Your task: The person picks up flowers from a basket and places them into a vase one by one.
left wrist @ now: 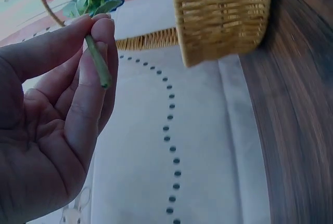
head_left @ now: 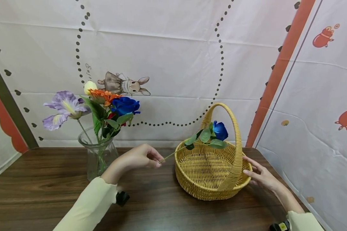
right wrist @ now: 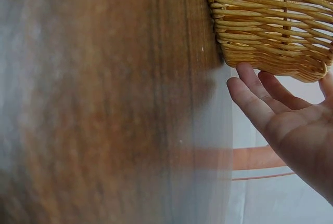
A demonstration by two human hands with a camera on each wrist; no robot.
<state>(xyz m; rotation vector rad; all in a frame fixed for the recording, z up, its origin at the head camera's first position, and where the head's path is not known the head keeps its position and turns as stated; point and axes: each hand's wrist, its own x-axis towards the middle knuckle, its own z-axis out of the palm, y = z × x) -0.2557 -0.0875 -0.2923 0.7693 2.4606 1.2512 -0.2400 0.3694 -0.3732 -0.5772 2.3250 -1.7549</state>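
A fake blue rose (head_left: 219, 131) with green leaves leans over the wicker basket (head_left: 188, 179), its bloom seen through the arched handle. My left hand (head_left: 146, 157) pinches the rose near the lower end of its thin stem (head_left: 172, 154), left of the basket. In the left wrist view the cut green stem end (left wrist: 99, 65) pokes out past the thumb and fingers. At the basket's right side, my right hand (head_left: 263, 178) rests against the rim. The right wrist view has its fairly straight fingers (right wrist: 255, 102) touching the woven wall.
A clear glass vase (head_left: 102, 157) at the left holds several flowers: a purple iris (head_left: 65, 107), an orange bloom (head_left: 104, 95), a pale yellow bud (head_left: 90, 86) and another blue rose (head_left: 125, 106). A printed cloth (head_left: 162, 64) hangs behind the dark wooden table (head_left: 150, 199).
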